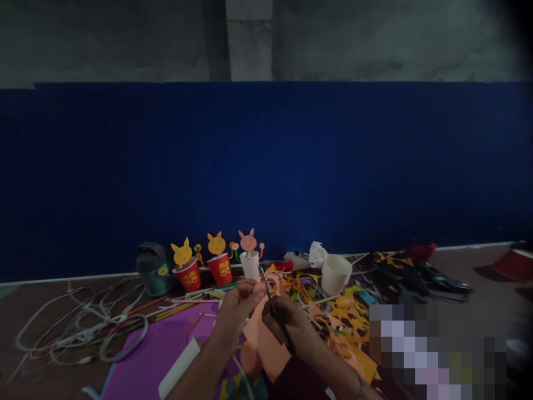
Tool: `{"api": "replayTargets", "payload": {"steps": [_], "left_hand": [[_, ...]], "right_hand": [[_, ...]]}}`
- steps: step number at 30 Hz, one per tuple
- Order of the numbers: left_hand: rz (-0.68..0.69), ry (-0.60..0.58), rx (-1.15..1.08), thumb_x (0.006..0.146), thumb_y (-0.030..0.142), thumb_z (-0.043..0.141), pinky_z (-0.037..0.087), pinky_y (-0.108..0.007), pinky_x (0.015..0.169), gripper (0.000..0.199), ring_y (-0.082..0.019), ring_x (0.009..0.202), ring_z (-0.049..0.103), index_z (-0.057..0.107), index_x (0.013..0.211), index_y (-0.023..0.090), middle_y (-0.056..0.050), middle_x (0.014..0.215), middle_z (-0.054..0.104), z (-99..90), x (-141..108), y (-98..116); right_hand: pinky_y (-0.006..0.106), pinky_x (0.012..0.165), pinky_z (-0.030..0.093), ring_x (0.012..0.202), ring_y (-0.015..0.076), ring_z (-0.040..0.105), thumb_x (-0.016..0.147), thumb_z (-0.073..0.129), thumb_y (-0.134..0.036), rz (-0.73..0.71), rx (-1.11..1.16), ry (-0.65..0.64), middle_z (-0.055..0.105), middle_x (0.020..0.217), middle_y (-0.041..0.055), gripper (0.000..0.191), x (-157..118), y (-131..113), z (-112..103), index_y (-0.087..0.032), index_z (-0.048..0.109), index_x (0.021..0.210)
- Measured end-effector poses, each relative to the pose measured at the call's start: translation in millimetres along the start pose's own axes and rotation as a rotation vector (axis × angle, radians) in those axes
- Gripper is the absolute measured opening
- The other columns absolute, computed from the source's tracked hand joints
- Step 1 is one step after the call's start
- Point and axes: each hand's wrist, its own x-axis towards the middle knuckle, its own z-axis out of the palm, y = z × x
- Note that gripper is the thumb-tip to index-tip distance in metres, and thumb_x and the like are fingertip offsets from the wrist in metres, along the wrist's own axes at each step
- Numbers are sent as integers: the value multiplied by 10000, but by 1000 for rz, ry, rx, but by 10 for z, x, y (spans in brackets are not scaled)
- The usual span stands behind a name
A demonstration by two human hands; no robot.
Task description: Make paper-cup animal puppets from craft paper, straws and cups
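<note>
My left hand (237,311) is closed, its thumb and fingers pinching a piece of salmon-orange paper (266,347) that hangs below both hands. In my right hand (297,322) is a pair of scissors (265,286), blades pointing up and away beside the held edge of the paper. Whether the blades are apart or together cannot be made out. Beyond my hands stand a white paper cup (250,268) with a pink cat-like paper figure (249,243) and two red paper cups, the nearer one (219,269) and the farther left one (189,276), with yellow-orange cat faces.
Cut paper scraps (350,319) are heaped to the right, near an off-white cup (336,275) and crumpled tissue (317,254). A purple sheet (158,344), a coiled white cable (120,319) and a dark teal container (154,270) lie left. A blue wall panel (266,166) closes the back.
</note>
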Motion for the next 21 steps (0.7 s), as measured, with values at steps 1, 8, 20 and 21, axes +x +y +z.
{"api": "replayTargets", "payload": {"steps": [1,8,20,21], "left_hand": [[10,-4,10,646,350,747,411,-265,767,241,-187,844,551,618,570,162,-37,859,597,-6,0,4],[23,-44,86,653,349,742,413,-264,774,234,-196,881,543,620,589,160,-52,929,591,-70,20,74],[-11,-83,87,606,407,762,423,-211,647,302,-158,783,518,601,583,153,-50,920,561,-99,57,103],[-16,-82,82,593,416,768,423,-212,642,309,-153,763,514,606,588,152,-50,921,563,-103,65,90]], "right_hand": [[183,427,250,455,54,323,720,684,-311,-11,-3,3,413,529,-72,225,3,2,1,-169,521,658],[200,481,282,507,69,325,713,643,-302,16,-12,30,396,554,-56,217,4,-32,29,-168,505,612],[178,382,197,397,45,278,708,610,-302,153,14,-17,370,461,-80,176,-24,-90,23,-179,511,632],[179,381,192,393,44,271,703,607,-295,155,31,-19,363,453,-83,172,-27,-102,26,-179,507,625]]}}
